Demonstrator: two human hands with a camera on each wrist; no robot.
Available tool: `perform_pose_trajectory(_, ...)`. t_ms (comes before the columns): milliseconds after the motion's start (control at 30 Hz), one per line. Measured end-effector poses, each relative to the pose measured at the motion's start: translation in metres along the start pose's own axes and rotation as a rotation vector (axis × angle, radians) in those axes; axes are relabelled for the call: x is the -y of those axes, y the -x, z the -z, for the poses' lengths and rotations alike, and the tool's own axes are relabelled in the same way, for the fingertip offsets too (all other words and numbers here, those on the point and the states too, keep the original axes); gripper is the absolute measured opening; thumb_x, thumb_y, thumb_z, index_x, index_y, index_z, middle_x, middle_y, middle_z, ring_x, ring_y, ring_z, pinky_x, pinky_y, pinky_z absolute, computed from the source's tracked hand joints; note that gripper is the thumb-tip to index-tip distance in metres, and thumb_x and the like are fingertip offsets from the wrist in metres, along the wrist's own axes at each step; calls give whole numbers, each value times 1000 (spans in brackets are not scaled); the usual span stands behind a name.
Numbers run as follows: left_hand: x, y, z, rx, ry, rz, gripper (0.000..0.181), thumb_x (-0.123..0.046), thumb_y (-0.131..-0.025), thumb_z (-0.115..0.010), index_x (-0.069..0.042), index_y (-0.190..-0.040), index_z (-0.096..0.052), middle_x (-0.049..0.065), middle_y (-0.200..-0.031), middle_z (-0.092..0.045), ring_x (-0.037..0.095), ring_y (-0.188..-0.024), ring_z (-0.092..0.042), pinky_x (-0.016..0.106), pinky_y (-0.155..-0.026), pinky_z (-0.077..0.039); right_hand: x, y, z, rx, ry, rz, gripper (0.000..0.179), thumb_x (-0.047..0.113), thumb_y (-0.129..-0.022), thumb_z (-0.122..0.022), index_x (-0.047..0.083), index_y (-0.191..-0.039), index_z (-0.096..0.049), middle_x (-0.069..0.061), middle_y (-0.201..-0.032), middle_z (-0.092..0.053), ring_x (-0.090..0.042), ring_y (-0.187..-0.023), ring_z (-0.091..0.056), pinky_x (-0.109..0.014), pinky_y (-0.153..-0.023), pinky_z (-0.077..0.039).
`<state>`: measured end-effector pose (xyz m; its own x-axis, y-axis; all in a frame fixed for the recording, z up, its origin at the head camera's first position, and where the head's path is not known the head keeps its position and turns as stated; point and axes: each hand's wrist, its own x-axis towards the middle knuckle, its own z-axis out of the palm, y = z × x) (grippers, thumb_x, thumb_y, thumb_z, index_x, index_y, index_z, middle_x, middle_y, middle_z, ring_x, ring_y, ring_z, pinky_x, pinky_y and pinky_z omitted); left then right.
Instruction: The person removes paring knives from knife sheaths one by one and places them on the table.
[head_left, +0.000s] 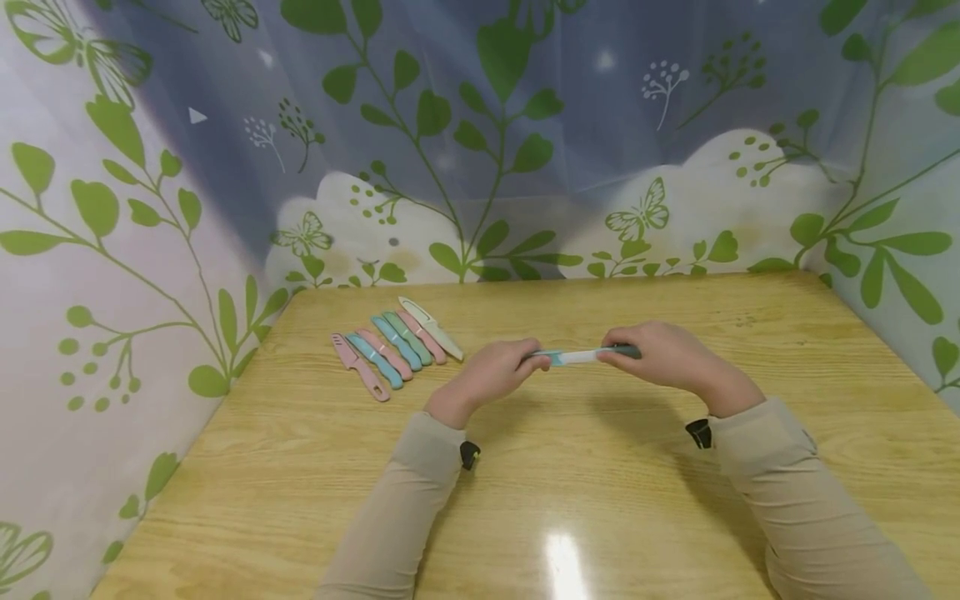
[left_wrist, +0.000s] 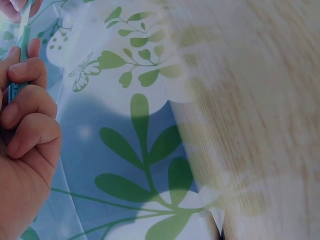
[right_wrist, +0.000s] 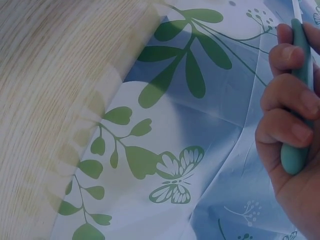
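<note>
Above the table, my right hand (head_left: 667, 354) grips the green handle (right_wrist: 298, 100) of a small knife, its fingers curled round it in the right wrist view. The knife's pale blade (head_left: 579, 357) spans the space between my hands. My left hand (head_left: 498, 371) pinches a teal blade cover (left_wrist: 23, 52) at the blade's other end, mostly hidden by the fingers in the head view. Whether the blade tip sits inside the cover I cannot tell. In the left wrist view, that hand's fingers curl in around the cover.
Left of my hands, several pink, blue and green knives (head_left: 386, 350) lie in a slanted row on the wooden table (head_left: 585, 500). A white-bladed or white-covered piece (head_left: 431, 327) lies at the row's right end. Leaf-patterned cloth (head_left: 480, 167) hangs behind and at both sides.
</note>
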<state>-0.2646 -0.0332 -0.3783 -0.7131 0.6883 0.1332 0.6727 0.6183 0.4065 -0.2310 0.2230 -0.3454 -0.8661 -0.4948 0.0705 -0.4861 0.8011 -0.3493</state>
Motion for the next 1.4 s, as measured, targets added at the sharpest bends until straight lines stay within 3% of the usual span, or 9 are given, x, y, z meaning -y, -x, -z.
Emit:
perform_pose_trajectory(467, 1, 1, 0, 10, 14, 16, 27, -33, -103, -46, -12, -105, -63, -2, -74, -53, 11, -60, -37, 24, -60, -34, -2, 1, 1, 0, 2, -18, 21, 31, -98, -57, 14, -101, -69, 4, -68, -58, -11, -53, -39, -28, -55, -34)
perform_pose_trajectory(1400, 2, 2, 2, 19, 45, 42, 26, -33, -103, -45, -12, -105, -62, -2, -73, -50, 11, -59, -34, 23, -58, -32, -4, 3, 4, 4, 2, -30, 25, 35, -99, -56, 14, -102, -69, 7, -65, -54, -11, -53, -38, -28, -54, -33)
